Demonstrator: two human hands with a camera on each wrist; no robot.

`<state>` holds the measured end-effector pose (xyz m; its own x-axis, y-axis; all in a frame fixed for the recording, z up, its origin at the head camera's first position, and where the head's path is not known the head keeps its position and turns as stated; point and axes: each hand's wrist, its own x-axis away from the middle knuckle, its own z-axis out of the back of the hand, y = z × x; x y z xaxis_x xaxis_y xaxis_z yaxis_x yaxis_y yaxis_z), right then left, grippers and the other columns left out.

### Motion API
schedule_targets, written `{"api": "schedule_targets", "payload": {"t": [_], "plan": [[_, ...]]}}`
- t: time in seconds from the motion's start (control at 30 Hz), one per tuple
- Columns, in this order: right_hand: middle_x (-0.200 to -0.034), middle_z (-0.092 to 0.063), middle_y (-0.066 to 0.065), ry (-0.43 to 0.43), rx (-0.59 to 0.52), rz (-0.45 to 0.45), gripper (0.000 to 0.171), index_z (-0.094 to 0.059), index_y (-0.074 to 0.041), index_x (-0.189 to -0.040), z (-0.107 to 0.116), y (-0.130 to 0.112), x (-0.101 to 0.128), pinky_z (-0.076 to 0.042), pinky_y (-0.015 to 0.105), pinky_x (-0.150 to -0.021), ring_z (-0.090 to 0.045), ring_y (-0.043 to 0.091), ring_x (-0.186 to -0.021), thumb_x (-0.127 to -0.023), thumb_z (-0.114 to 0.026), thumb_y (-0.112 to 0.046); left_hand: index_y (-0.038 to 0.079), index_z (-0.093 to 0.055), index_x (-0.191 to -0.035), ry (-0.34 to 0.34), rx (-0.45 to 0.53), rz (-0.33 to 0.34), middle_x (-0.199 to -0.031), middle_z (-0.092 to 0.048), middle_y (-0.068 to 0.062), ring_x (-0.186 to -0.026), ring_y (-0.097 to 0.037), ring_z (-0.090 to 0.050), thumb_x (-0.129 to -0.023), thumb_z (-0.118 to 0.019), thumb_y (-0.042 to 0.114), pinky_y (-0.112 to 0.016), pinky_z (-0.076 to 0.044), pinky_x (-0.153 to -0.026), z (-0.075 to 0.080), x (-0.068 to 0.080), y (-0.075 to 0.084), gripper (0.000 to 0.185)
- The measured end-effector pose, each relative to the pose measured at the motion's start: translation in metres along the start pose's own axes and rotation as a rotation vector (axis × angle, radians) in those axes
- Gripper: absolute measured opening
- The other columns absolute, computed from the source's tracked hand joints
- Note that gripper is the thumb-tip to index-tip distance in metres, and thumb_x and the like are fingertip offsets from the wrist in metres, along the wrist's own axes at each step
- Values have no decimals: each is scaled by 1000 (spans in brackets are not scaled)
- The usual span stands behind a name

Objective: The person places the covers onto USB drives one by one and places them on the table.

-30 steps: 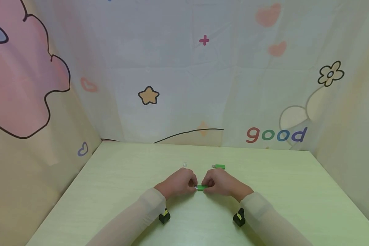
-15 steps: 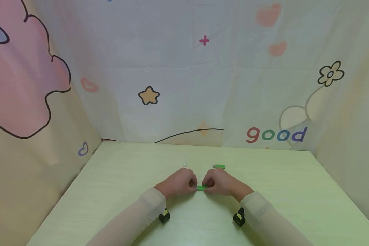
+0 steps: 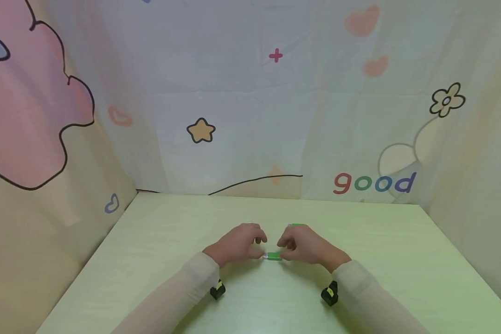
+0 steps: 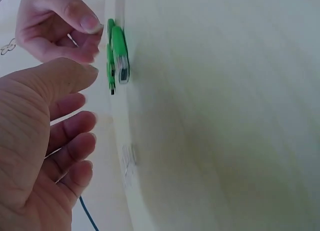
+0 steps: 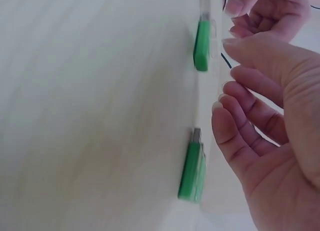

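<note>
A green USB flash drive [image 3: 274,256] lies on the table between my two hands. In the left wrist view a see-through cap [image 4: 123,73] sits over its metal plug. My left hand [image 3: 240,243] is just left of the plug end, thumb and fingers apart and holding nothing. On the other side my right hand [image 3: 306,245] hovers by the green end, its fingers loosely bent around nothing. A second green flash drive [image 5: 191,168] lies farther back, partly hidden behind the right hand in the head view; its metal plug is bare.
A small loose clear cap [image 4: 129,158] lies on the table beyond the left hand. The pale table [image 3: 384,269] meets a printed cloth backdrop [image 3: 242,116] at the back and sides. A small black wrist camera [image 3: 218,290] hangs under the left sleeve.
Both hands have let go of the nearer flash drive and drawn slightly apart, left and right. Fingers that pinched it are now spread. The drive stays in about the same place.
</note>
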<state>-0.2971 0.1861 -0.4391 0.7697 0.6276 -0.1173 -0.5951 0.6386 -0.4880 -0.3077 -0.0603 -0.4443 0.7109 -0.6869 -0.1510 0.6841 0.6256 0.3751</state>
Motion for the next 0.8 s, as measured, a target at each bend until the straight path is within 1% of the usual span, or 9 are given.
{"api": "schedule_targets", "payload": {"t": [0.1,0.2,0.27,0.37,0.5,0.6,0.8], "plan": [[-91,-70,-1,5,-2,2,16,-80,-13,-100,6,2,2,-54,23,-73,-63,14,-82,-85,-82,-18,10,-74,-114,16,-22,0,-105,-67,-3,-93,-15,-61,-90,-77,21,-26,-53,-83,5,2,-3,27],[-94,-71,2,5,9,-7,18,-80,-12,-101,12,5,4,-57,28,-78,-66,19,-86,-84,-83,-18,10,-75,-115,27,-65,4,-106,-67,-3,-95,-16,-59,-90,-77,21,-29,-53,-88,8,3,-7,28],[-97,-72,2,7,35,-12,19,-79,-12,-101,15,7,5,-58,31,-81,-67,20,-89,-84,-84,-19,10,-75,-114,29,-94,10,-106,-67,-3,-95,-15,-57,-90,-77,21,-31,-53,-90,10,3,-11,27],[-101,-72,2,8,84,-34,22,-79,-11,-103,19,10,7,-58,33,-84,-66,17,-91,-84,-84,-20,9,-75,-113,21,-121,21,-105,-68,-4,-97,-16,-58,-90,-77,20,-33,-53,-93,12,4,-16,26],[-97,-69,0,-9,129,-82,26,-79,-10,-105,26,15,9,-55,31,-81,-61,15,-87,-82,-86,-20,8,-75,-110,6,-149,37,-105,-68,-5,-97,-17,-59,-89,-76,18,-35,-53,-93,14,4,-20,23],[-94,-67,-2,-34,158,-120,27,-79,-9,-105,29,18,10,-54,31,-80,-59,15,-85,-81,-86,-19,7,-75,-108,-1,-165,43,-104,-69,-4,-96,-17,-59,-89,-76,17,-35,-53,-93,13,3,-23,21],[-87,-61,-3,-71,193,-161,21,-79,-12,-98,30,24,7,-47,28,-73,-52,14,-80,-80,-87,-17,9,-76,-99,-14,-213,52,-97,-68,0,-91,-14,-58,-89,-75,17,-32,-53,-90,8,0,-27,13]]}}
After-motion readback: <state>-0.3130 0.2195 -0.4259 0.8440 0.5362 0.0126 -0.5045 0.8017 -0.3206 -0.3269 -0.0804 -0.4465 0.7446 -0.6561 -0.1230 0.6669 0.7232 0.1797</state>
